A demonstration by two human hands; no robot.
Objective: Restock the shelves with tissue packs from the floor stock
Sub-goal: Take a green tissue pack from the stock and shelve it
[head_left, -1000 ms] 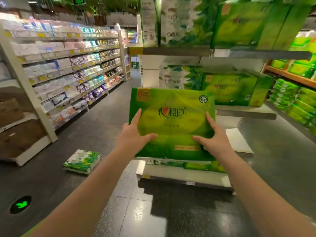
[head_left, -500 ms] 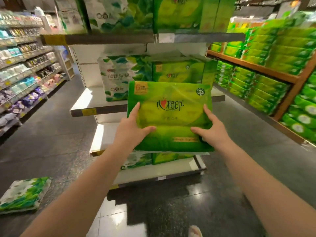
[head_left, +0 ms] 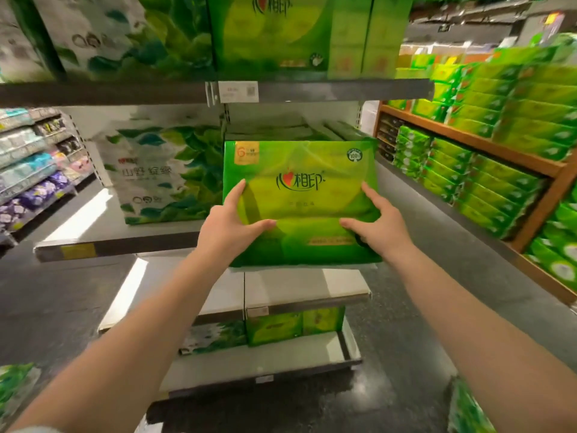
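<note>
Both hands grip the green pack [head_left: 301, 195] — left hand [head_left: 229, 228] at 8 o'clock, right hand [head_left: 379, 228] at 4 — before the middle shelf [head_left: 125, 245].

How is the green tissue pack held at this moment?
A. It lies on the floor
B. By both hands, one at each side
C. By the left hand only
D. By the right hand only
B: the left hand and the right hand grip the green tissue pack at its two sides.
</note>
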